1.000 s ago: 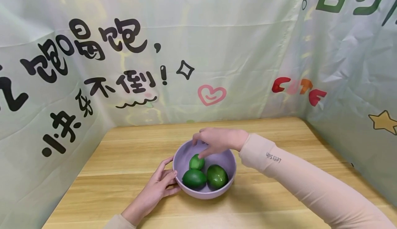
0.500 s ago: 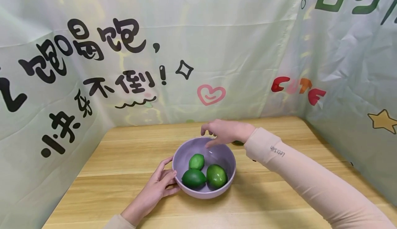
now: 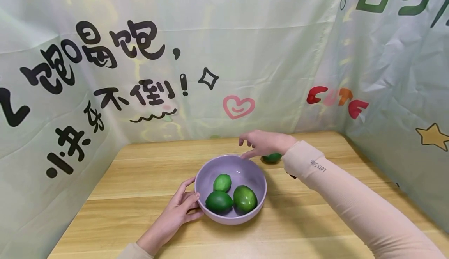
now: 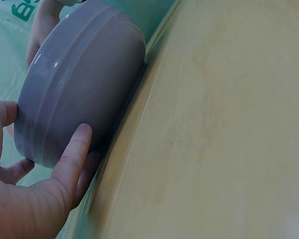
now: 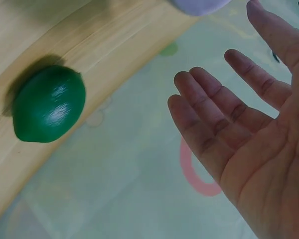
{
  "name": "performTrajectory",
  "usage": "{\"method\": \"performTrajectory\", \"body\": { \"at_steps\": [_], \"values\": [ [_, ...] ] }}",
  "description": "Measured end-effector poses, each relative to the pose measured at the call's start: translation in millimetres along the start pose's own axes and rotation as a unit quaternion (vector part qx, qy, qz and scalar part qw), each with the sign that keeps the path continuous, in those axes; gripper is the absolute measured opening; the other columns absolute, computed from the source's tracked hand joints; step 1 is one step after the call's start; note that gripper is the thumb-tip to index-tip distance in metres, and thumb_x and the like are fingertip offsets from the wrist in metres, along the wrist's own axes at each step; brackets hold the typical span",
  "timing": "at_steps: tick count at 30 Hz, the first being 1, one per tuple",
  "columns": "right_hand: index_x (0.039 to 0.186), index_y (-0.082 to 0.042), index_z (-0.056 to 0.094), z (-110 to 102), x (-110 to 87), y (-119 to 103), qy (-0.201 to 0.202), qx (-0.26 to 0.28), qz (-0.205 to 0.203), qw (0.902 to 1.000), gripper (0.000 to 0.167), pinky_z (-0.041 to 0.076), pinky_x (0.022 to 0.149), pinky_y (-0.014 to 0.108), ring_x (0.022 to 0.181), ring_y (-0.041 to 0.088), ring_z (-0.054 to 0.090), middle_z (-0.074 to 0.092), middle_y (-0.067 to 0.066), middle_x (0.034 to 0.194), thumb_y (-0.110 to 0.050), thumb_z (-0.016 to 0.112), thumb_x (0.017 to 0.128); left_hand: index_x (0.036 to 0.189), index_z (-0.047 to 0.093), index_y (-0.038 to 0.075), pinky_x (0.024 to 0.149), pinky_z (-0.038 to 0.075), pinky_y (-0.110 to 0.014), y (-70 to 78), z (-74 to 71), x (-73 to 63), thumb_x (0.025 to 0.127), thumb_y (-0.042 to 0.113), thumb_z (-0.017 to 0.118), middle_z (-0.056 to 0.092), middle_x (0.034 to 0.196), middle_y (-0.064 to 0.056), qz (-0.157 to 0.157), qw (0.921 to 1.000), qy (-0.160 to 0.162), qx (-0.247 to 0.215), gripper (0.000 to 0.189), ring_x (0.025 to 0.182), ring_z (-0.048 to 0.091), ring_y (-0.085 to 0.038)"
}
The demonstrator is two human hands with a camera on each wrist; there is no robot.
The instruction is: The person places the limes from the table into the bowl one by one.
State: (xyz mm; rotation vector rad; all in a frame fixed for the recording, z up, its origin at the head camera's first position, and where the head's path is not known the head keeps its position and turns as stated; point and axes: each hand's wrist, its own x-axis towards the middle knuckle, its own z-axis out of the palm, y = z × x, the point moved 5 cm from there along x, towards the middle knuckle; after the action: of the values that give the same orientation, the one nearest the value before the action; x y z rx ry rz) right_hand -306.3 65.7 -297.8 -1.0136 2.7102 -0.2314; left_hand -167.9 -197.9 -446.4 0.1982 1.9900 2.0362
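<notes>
On the table, a lilac bowl (image 3: pixel 259 173) holds several green fruits: a small lime (image 3: pixel 222 183), a darker lime (image 3: pixel 219 202) with pointed ends, and a rounder glossy green fruit (image 3: pixel 245 199). My left hand (image 3: pixel 184 206) grips the bowl's left side, thumb at the rim and the other fingers against the outer wall (image 4: pixel 82 89). Above and behind the bowl's far rim is my right hand (image 3: pixel 266 142), its fingers loosely extended and holding nothing. Another green lime (image 3: pixel 271 158) lies on the table near that hand, partly covered by it in the head view; the right wrist view has it whole.
The wooden table (image 3: pixel 151 169) is enclosed by printed cloth walls (image 3: pixel 280 56) at the back and both sides. A small dark thing (image 3: pixel 293 176) peeks out from under my right sleeve (image 3: pixel 336 188), mostly hidden.
My right hand has drawn up out of the bowl, away from the small lime, and moved right past the far rim. The lime on the table has come into view. The left hand stays put.
</notes>
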Motion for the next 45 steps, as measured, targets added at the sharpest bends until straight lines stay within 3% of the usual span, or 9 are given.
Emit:
{"method": "performTrajectory", "body": {
  "at_steps": [23,45],
  "values": [
    [0.141,-0.004,0.061,11.1,-3.0,70.7,0.013,0.043,0.065,0.9968,0.053,0.056,0.112,0.058,0.135,0.046,0.06,0.064,0.025,0.143,-0.038,0.074,0.103,0.169,0.023,0.027,0.107,0.063,-0.043,0.1,0.7,0.3,0.112,0.034,0.059,0.042,0.156,-0.031,0.001,1.0,0.005,-0.005,0.068,0.123,0.066,-0.028],
    [0.141,-0.001,0.059,27.5,0.0,99.0,0.017,0.04,0.085,0.9954,0.054,0.054,0.114,0.06,0.138,0.048,0.057,0.062,0.027,0.145,-0.035,0.075,0.102,0.169,0.023,0.029,0.107,0.063,-0.043,-0.4,0.6,0.2,0.112,0.034,0.059,0.042,0.157,-0.031,-0.001,1.0,0.007,-0.005,0.068,0.123,0.066,-0.028]
  ]
}}
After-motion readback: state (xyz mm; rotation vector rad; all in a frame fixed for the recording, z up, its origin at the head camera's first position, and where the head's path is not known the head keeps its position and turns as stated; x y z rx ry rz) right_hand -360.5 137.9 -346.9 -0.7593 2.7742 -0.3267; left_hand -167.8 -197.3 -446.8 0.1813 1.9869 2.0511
